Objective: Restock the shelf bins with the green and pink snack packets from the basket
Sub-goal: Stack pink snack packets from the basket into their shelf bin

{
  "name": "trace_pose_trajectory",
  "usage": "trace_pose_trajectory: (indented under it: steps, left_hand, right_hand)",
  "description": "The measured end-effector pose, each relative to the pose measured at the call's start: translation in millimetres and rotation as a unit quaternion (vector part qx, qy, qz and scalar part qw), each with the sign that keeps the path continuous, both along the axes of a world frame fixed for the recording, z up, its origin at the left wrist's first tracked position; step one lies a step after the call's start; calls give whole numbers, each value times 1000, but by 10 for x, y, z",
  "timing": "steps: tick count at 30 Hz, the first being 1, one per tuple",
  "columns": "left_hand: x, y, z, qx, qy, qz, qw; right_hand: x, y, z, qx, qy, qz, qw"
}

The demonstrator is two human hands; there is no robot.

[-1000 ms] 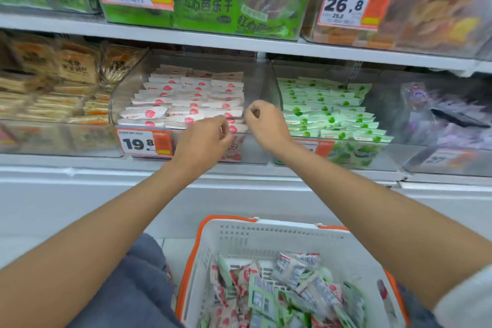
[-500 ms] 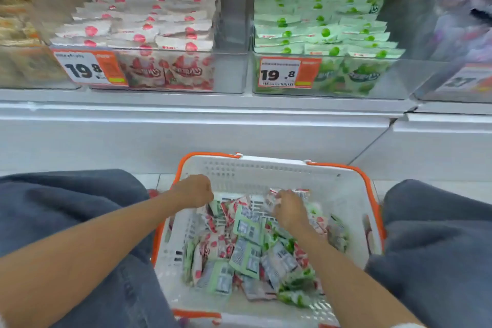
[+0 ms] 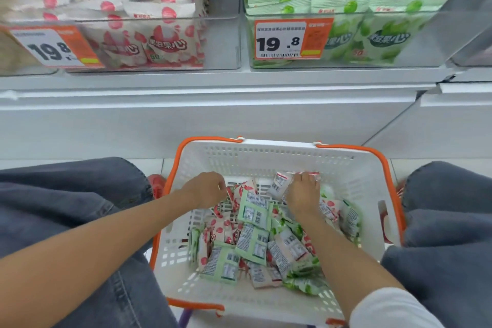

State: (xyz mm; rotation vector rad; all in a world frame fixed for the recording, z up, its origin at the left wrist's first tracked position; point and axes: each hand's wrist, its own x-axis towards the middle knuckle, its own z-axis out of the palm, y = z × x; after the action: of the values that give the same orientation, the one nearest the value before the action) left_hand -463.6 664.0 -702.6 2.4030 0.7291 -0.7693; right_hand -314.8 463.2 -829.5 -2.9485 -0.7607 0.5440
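pick-up step: in the white plastic basket with orange rim [image 3: 266,157], the left hand [image 3: 209,189] is pinching a pink snack packet [image 3: 235,196]; the right hand [image 3: 303,194] is resting on the far packets [image 3: 279,185], grip unclear. next: lifting it to the clear pink-packet bin [image 3: 221,42], far left.

In the basket [image 3: 266,147], left hand [image 3: 209,190] and right hand [image 3: 303,196] touch mixed packets [image 3: 253,241] (pink and green).

The white metal shelf [image 3: 239,82] carries two clear plastic bins side by side at its front edge: the left bin [image 3: 221,42] holds pink snack packets [image 3: 159,45], the right bin [image 3: 426,42] green snack packets [image 3: 372,42]. Below, a white orange-rimmed plastic basket [image 3: 266,152] stands on the pale tiled floor [image 3: 154,166].
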Motion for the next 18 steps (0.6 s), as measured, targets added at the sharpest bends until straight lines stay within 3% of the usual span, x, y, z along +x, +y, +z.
trace_pose_trajectory:
  steps: [2, 10, 13, 16, 18]
  left_hand:
    - [-16, 12, 8, -2, -7, 10, 1000]
    - [-36, 33, 7, -11, -7, 10, 1000]
    - [25, -3, 44, -13, -48, 20, 999]
    - [126, -152, 172, -75, -113, 6, 991]
    - [204, -249, 280, -118, -136, 10, 984]
  right_hand:
    - [-8, -34, -25, 22, -21, 7, 1000]
    - [-8, 130, 176, 16, 38, 82, 996]
    - [18, 359, 564, 110, 131, -3, 985]
    - [23, 572, 1049, 196, 282, -104, 934]
    - [-21, 641, 1408, 282, 417, -163, 848]
